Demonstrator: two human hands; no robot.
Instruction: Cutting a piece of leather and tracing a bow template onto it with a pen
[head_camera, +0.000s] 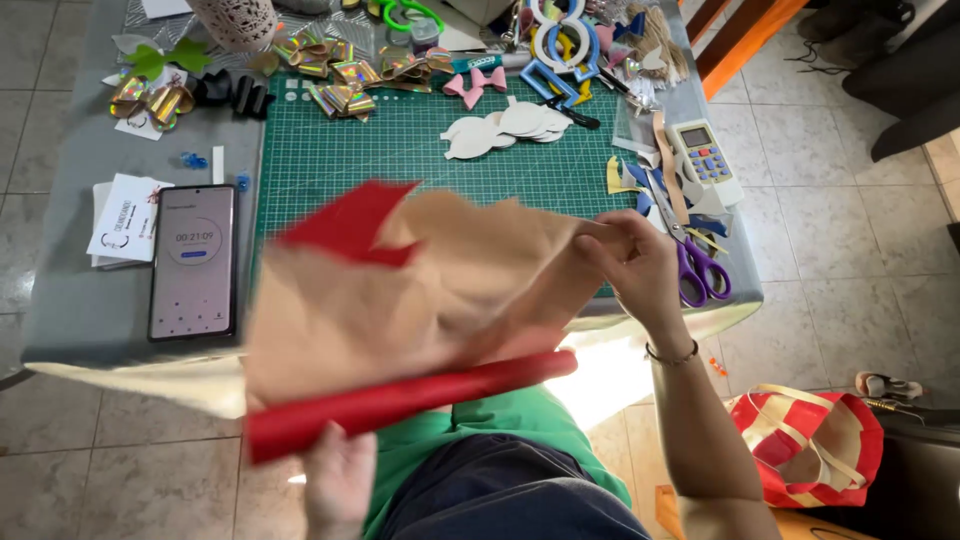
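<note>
Left hand (338, 480) fingers grip red roll (400, 402); right hand (635, 262) pinches sheet (400, 290) corner. Blurred sheet may sweep scissors (700, 270) off bench (90, 300) edge.

A smartphone (193, 262) lies flat on the grey table, well to the left of the left hand (338, 482) and further up the table from it; its tall rectangular screen is lit pale grey-pink with a dark ring in its upper part. Just beside the phone, on the side away from the hands, sits a small stack of white printed cards (124, 218), tilted. Up the table from the right hand (637, 262), near it and a little to its right, rests a white handheld remote (704, 159) with a small greyish display window above blue and orange buttons.
</note>
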